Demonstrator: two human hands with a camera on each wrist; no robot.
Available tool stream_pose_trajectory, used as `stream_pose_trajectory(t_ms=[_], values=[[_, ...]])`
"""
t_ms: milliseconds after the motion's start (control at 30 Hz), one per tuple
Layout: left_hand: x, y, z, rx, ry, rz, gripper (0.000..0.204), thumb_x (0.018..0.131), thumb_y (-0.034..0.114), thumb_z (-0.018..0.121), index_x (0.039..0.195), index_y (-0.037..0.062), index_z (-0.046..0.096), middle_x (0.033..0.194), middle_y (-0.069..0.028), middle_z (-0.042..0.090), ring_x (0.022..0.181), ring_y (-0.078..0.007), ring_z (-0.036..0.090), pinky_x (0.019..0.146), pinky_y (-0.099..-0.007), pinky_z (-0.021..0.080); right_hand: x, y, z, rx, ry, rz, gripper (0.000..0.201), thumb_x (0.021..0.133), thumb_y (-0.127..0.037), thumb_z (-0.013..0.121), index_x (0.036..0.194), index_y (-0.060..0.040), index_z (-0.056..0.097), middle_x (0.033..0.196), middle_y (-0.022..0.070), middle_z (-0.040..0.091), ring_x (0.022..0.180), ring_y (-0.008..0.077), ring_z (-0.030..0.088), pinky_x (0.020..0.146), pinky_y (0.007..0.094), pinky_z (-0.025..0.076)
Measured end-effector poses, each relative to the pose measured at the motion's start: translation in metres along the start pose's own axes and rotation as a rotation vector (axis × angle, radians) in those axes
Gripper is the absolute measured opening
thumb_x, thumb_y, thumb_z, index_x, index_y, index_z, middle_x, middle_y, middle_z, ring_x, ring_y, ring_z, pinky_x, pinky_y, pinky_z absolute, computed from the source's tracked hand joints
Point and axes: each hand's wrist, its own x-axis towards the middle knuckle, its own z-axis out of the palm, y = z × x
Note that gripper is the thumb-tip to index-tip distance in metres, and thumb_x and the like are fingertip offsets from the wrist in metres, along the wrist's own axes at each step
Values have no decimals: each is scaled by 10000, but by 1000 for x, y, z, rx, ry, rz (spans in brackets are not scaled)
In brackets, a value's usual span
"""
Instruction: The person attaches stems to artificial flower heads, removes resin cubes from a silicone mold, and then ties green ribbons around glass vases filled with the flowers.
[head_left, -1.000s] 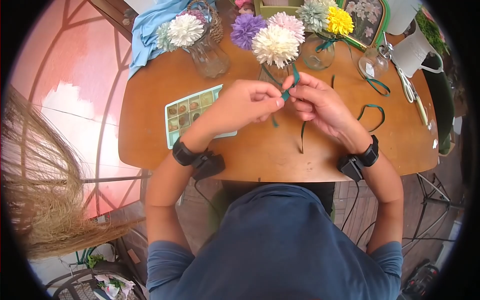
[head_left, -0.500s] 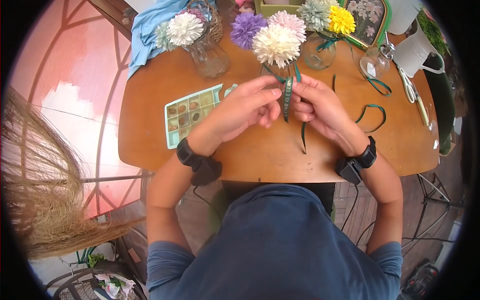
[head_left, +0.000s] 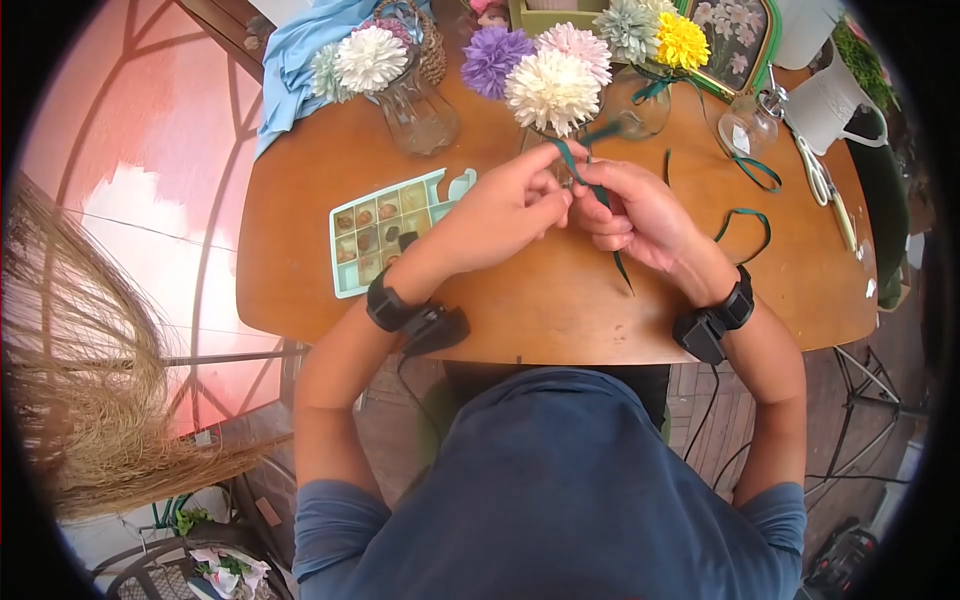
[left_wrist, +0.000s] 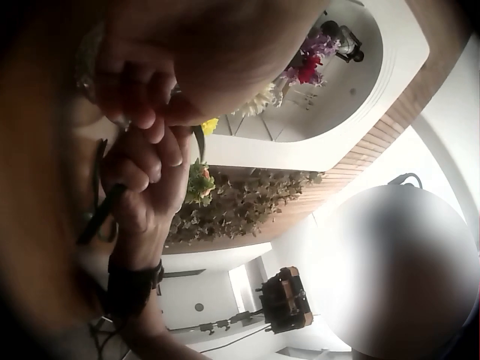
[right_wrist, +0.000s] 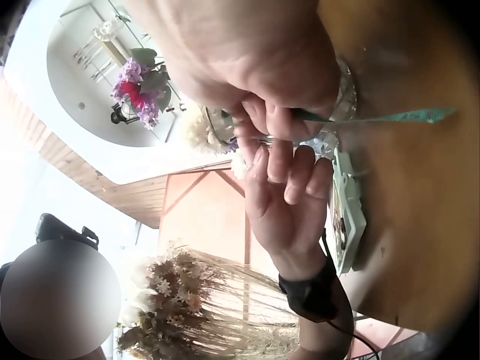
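A dark green ribbon [head_left: 565,157] runs around the neck of a glass vase whose lower part is mostly hidden by the hands. Cream, pink and purple flowers [head_left: 553,92] stand in that vase. My left hand [head_left: 505,215] has its fingertips on a looped part of the ribbon, close under the flowers. Between thumb and curled fingers, my right hand [head_left: 640,215] pinches the ribbon right beside the left fingertips. One tail hangs below the right hand; in the right wrist view this ribbon tail [right_wrist: 409,117] sticks out over the table.
A pale green compartment box [head_left: 345,270] lies left of the hands. Another glass vase [head_left: 420,122] stands behind it. Toward the right are a glass bottle [head_left: 748,130], scissors [head_left: 815,172], a white pitcher [head_left: 828,105] and a loose ribbon piece [head_left: 765,235] on the wooden table [head_left: 560,330].
The left fingers first pinched the ribbon, then loosened as a lettered length hung between the hands, and now are back at it. The tail under the right hand has swung right.
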Motion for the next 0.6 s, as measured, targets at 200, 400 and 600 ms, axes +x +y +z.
stream_pose_trajectory(t_ms=[200, 400, 600], values=[[2, 11, -9, 450, 86, 96, 213, 948, 206, 600, 1023, 9, 629, 699, -66, 589, 623, -127, 537, 582, -297, 440, -1, -2, -1, -32, -21, 37, 208, 1005, -215, 521, 908, -34, 549, 599, -22, 440, 454, 40, 271, 382, 205, 232], [-14, 35, -33, 522, 89, -54, 296, 963, 257, 607, 837, -10, 605, 636, -20, 490, 593, -86, 440, 549, -280, 383, -5, -16, -9, -115, -67, 65, 208, 1006, -230, 543, 909, -47, 559, 572, -68, 351, 458, 27, 244, 387, 205, 190], [-17, 23, -60, 585, 186, -53, 354, 971, 293, 593, 787, -10, 591, 625, -7, 493, 585, -77, 456, 546, -269, 382, -6, -34, -15, -274, -49, -59, 202, 1004, -222, 556, 878, -66, 585, 568, -101, 289, 459, 15, 213, 389, 207, 161]])
